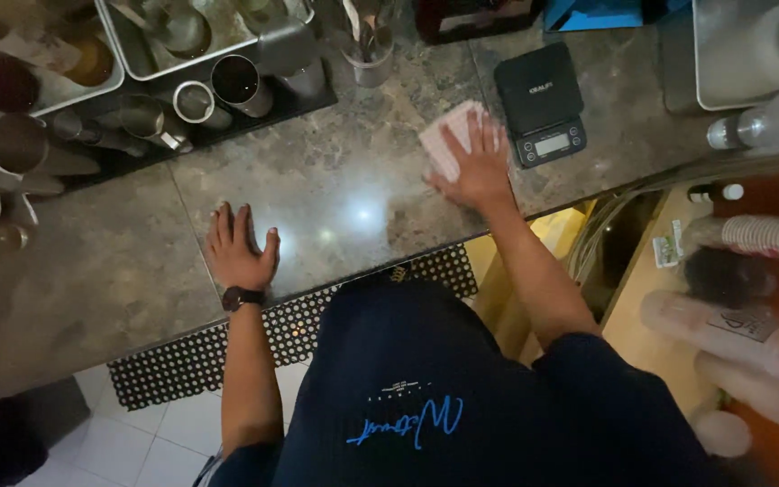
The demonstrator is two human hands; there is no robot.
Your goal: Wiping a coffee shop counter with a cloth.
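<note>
My right hand [474, 167] lies flat, fingers spread, on a light pink cloth [444, 137] pressed against the dark stone counter [335, 180]. The cloth sticks out to the left and above my fingers. My left hand [239, 249] rests palm down near the counter's front edge, fingers apart, holding nothing. A dark watch [242, 298] is on that wrist. A small black digital scale [541, 104] sits just right of my right hand.
Metal cups and jugs [227, 86] stand on a black tray at the back left, beside steel pans [178, 36]. A holder with utensils [370, 54] is behind the cloth. Stacked plastic cups [750, 334] lie at the right. A black perforated floor mat [227, 347] is below.
</note>
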